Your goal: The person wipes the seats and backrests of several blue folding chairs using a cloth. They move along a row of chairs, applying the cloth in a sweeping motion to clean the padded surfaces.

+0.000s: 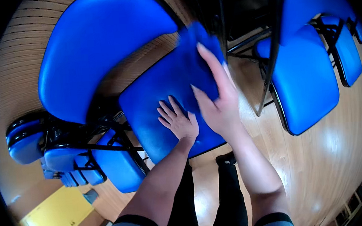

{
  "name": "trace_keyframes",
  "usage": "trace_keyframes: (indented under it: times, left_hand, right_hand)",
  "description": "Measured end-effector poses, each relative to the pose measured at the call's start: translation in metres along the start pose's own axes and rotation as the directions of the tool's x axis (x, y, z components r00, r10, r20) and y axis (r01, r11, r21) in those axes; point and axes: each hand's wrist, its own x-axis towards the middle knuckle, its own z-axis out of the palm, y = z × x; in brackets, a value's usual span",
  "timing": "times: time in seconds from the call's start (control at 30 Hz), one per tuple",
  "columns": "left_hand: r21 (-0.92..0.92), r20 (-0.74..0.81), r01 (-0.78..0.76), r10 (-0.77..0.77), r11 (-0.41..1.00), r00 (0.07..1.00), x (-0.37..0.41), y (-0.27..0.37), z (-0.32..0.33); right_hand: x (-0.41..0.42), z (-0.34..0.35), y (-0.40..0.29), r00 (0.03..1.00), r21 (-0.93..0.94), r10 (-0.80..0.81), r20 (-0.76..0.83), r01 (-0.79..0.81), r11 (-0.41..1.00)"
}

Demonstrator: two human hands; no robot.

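Observation:
In front of me is a chair with a blue padded seat [145, 100] and a curved blue backrest [98, 39]. My left hand [180, 122] lies palm down on the seat, its fingers spread. At the seat's right side, my right hand [220, 105] is blurred and holds what looks like a blue cloth [199, 38]. The cloth is against or just above the seat's far right part; its lower edge blends into the blue of the seat. Most of the right fingers are hidden behind the hand and cloth.
More blue chairs with black metal frames stand at the right [306, 81] and the left [118, 169]. Beyond the backrest is a ribbed wooden wall [20, 58]. A yellow door [58, 218] is at lower left. My feet are on the wooden floor [325, 165].

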Motion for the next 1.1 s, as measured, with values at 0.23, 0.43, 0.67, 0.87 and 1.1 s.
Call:
trace_keyframes:
  times: [0.23, 0.43, 0.67, 0.87, 1.1]
  left_hand:
    - [-0.141, 0.039, 0.050, -0.044, 0.989, 0.998, 0.003, 0.015, -0.009]
    - [-0.147, 0.056, 0.069, -0.061, 0.987, 0.997, 0.004, 0.006, -0.016]
    - [-0.226, 0.091, 0.073, -0.053, 0.971, 0.994, 0.003, 0.000, -0.023]
    - [-0.226, 0.122, 0.105, -0.079, 0.968, 0.989, 0.002, -0.017, -0.027]
    - [-0.257, 0.064, -0.069, 0.089, 0.964, 0.994, 0.001, 0.040, -0.081]
  right_hand:
    - [0.071, 0.049, 0.107, 0.987, -0.508, 0.131, -0.094, -0.160, 0.846]
    - [0.010, 0.037, 0.139, 0.999, -0.665, 0.014, -0.039, -0.036, 0.746]
    - [-0.053, -0.005, 0.078, 0.833, -0.052, 0.551, -0.046, -0.553, 0.832]
    - [0.067, 0.088, -0.054, 0.964, 0.083, 0.208, -0.166, -0.196, 0.977]
    - [0.085, 0.187, 0.000, 0.804, -0.378, -0.506, 0.312, 0.594, 0.710]
